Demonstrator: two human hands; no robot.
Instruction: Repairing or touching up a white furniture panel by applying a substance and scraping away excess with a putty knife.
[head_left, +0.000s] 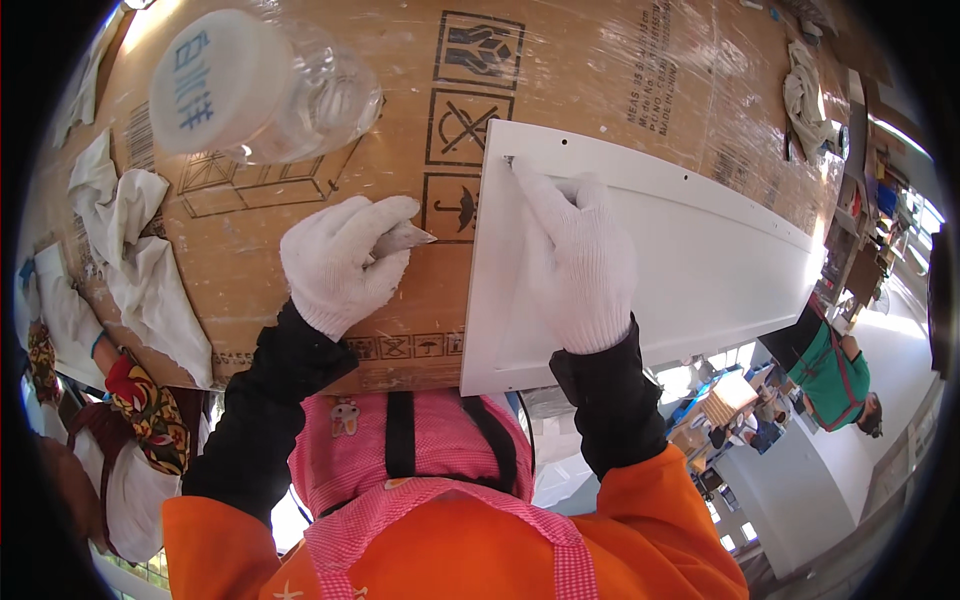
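A large white panel (700,265) with small holes along its far edge lies on brown cardboard. My right hand (580,255), in a white knitted glove, is over its left part. The index finger stretches to a small dark mark by the panel's far left corner, while the other fingers curl. To the left of the panel, my left hand (345,260) is closed in a matching glove. Between its thumb and fingers is a small pointed whitish piece (403,238), its tip toward the panel; its kind is unclear.
A clear plastic jar (330,95) with a white lid stands at the far left on the cardboard (400,190). Pale cloths (135,250) lie at the left; another rag (805,95) is at the far right. A person in green (835,375) stands at the right, another person (125,460) at the left.
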